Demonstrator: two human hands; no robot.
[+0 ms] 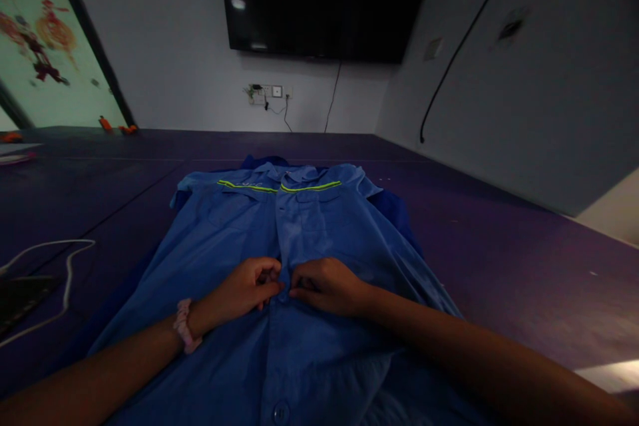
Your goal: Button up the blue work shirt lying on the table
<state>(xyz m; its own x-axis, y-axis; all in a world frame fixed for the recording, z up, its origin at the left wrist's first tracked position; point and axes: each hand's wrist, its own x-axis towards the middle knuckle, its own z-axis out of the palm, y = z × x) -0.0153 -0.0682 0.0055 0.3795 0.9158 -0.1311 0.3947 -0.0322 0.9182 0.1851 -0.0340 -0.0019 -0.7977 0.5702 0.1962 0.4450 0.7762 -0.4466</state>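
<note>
A blue work shirt (299, 239) lies flat on a purple surface (499, 259) as the left hand (244, 289) and right hand (324, 286) pinch its placket, the light, limp cloth likely best gripped at that firmer edge.

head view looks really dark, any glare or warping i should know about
Head view: dim overall, with a blue-purple cast; the blue work shirt with yellow-green stripes and both hands, left hand and right hand, remain readable. Small ceiling-light reflections glare on the black wall-mounted screen. Wide-angle distortion bends the walls and stretches the forearms at the bottom edge.
</note>
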